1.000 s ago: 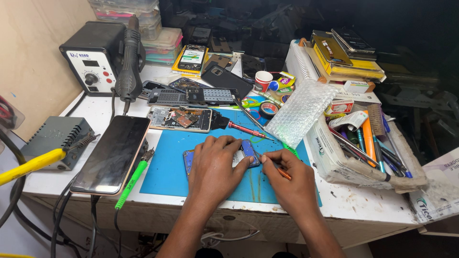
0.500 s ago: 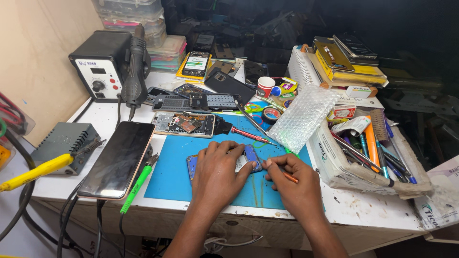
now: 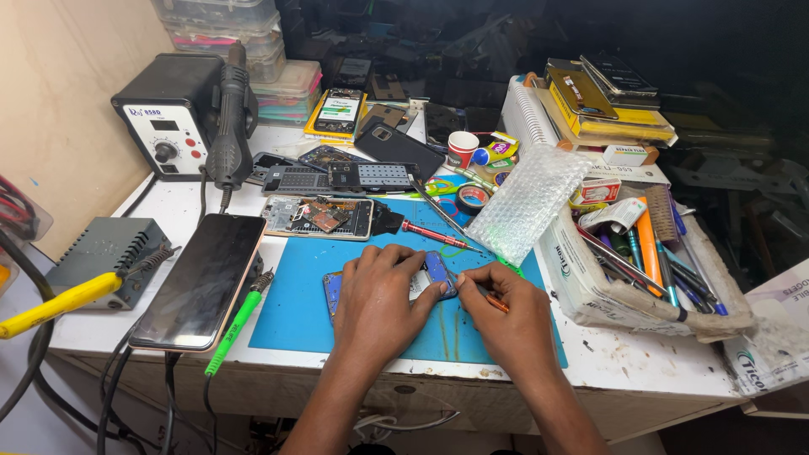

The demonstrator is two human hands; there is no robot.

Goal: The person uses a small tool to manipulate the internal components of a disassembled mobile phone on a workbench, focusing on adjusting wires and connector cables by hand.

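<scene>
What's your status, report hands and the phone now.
Left hand pressing down on blue phone. Right hand gripping orange-handled tool at its edge. Red screwdriver lies clear behind.

small blue phone [image 3: 434,274]: mostly hidden under left hand [image 3: 379,299] | orange tool [image 3: 495,302]: tip unclear
</scene>
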